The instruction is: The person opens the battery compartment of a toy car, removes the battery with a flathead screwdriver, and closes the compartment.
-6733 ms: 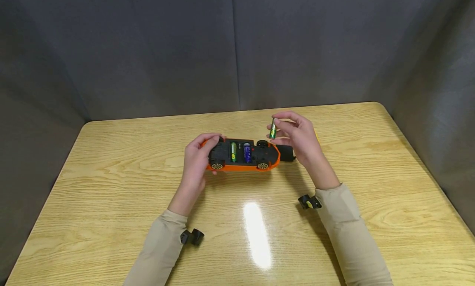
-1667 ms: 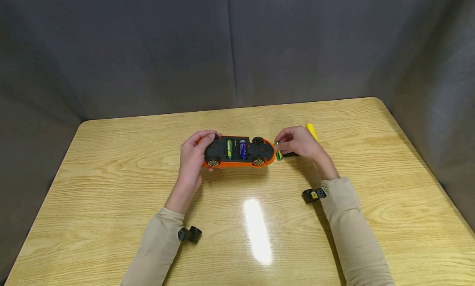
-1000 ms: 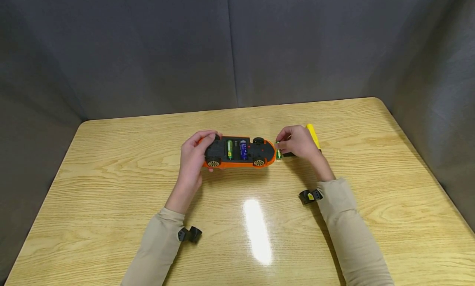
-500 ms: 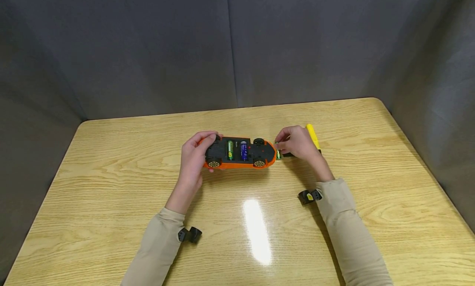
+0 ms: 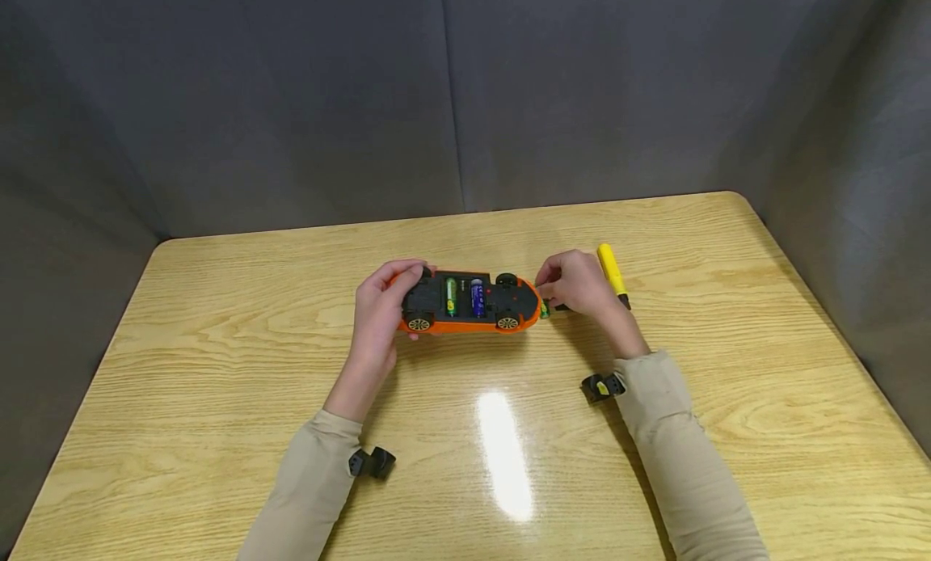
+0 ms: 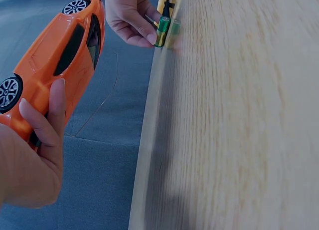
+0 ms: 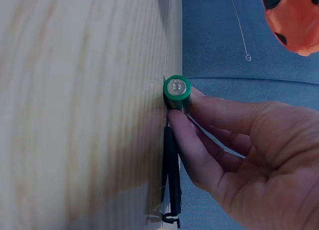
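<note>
Wooden tabletop (image 5: 240,343) spreads wide to the left of our left hand (image 5: 377,306), which grips an orange car (image 6: 54,60); the far edge lies beyond our right hand (image 5: 579,284), which pinches a green battery (image 7: 177,90) against the tabletop.

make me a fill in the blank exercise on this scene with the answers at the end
1. The left hand holds a toy car whose body is ____.
2. Its open compartment shows ____ batteries.
3. The right hand pinches a battery coloured mainly ____.
4. The tool handle near the right hand is mainly ____.

Missing words: orange; two; green; yellow.
</note>
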Tool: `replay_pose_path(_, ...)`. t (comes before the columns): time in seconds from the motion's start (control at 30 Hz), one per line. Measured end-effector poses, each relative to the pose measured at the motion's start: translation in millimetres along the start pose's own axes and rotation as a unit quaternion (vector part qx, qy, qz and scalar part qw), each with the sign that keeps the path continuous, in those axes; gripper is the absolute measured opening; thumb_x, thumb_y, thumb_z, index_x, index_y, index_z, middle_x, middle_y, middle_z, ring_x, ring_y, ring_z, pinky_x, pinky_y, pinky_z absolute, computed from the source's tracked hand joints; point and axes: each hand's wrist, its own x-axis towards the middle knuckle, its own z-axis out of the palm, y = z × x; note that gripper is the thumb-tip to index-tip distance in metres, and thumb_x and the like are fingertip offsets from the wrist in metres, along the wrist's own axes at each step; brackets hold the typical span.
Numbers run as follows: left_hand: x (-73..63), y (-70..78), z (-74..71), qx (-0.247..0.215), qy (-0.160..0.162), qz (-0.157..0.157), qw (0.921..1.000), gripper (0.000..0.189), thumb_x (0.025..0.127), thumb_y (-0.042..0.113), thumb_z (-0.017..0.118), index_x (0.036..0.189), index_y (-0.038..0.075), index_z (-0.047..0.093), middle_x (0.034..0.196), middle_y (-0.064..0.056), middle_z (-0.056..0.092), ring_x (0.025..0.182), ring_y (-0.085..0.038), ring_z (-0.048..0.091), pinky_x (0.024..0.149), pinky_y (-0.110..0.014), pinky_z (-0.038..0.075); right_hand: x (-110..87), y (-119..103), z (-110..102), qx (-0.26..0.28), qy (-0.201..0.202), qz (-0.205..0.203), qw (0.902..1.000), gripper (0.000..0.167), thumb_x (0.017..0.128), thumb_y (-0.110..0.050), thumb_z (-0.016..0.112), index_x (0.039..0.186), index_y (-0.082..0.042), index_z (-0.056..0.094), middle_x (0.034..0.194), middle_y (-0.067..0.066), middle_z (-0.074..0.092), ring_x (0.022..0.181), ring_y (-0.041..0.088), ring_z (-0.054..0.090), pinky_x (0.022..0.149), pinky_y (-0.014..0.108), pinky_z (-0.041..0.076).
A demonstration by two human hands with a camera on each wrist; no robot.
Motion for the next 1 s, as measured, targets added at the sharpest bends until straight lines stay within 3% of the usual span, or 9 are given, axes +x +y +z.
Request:
replay_pose_path(0.47,0.2,0.5,0.3,0.002,0.001,-0.002,1.0000,0.026,0.103,0.020,0.063,0.119,0.002,0.071,0.113,-0.007,0.071,0.076,-0.021,0.067,0.038,-0.020,0.045,-0.5,-1,1,0.002,0.006,0.000,1.0000,0.009,0.098,-0.003,0.069,0.096,0.006,0.071,0.089,0.017,0.069,0.070,0.025,0.073,0.063,0.032,0.063)
replay_pose_path(0.7,0.5,0.1,0.0,0.004,0.003,-0.001,1.0000,0.027,0.103,0.021,0.063,0.119,0.002,0.071,0.114,-0.008,0.072,0.076,-0.021,0.067,0.038,-0.021,0.045,-4.0,-5,-3,0.011,0.049,-0.035,0.9981,0.021,0.104,-0.013,0.063,0.100,0.006,0.072,0.081,0.017,0.067,0.071,0.030,0.071,0.061,0.028,0.059)
replay_pose_path(0.9,0.8,1.2,-0.1,0.007,0.004,-0.002,1.0000,0.027,0.102,0.021,0.064,0.120,0.002,0.071,0.116,-0.008,0.072,0.075,-0.021,0.067,0.038,-0.021,0.045,-13.4,-20,-13,0.036,0.101,-0.071,0.9916,0.024,0.105,-0.014,0.061,0.097,0.006,0.072,0.085,0.020,0.069,0.077,0.038,0.070,0.063,0.027,0.060)
replay_pose_path(1.0,0.9,1.4,-0.3,0.009,0.006,-0.003,0.9999,0.027,0.102,0.021,0.063,0.120,0.003,0.071,0.117,-0.009,0.072,0.077,-0.021,0.066,0.038,-0.021,0.046,-17.5,-30,-16,0.059,0.120,-0.093,0.9866,0.024,0.105,-0.014,0.061,0.096,0.004,0.073,0.088,0.019,0.072,0.075,0.029,0.071,0.066,0.032,0.062)
